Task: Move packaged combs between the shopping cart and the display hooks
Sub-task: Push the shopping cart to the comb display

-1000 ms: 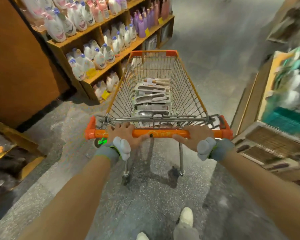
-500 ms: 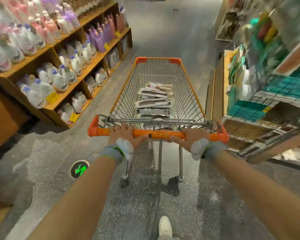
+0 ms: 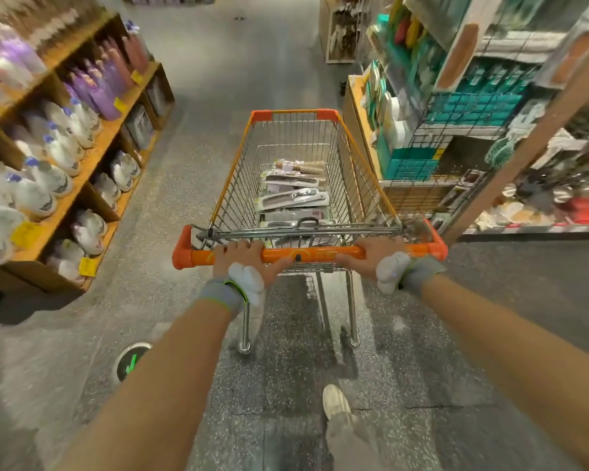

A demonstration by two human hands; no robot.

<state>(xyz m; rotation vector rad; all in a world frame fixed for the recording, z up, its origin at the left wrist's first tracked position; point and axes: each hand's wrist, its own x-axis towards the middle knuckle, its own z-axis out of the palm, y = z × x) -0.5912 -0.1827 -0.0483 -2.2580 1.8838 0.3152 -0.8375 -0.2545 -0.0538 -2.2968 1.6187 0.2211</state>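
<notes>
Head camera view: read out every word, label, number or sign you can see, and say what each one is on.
Nothing reads clearly enough to quote.
On the cart handle: a faint pale mark, unreadable.
On the packaged combs: print too small to read.
On the yellow shelf tags: blurred.
On the bottle labels: blurred.
On the floor sticker: a green arrow, no legible words.

Shopping cart (image 3: 356, 185): silver wire basket with orange rim corners and an orange handle (image 3: 308, 255), upright on the aisle floor. Packaged combs (image 3: 292, 199): flat card-backed packs lying face up in an overlapping row along the basket floor, from the handle end toward the far end. Count indeterminate. Display grid (image 3: 466, 130): dark wire panel just right of the cart. Individual hooks too blurred to distinguish.
</notes>
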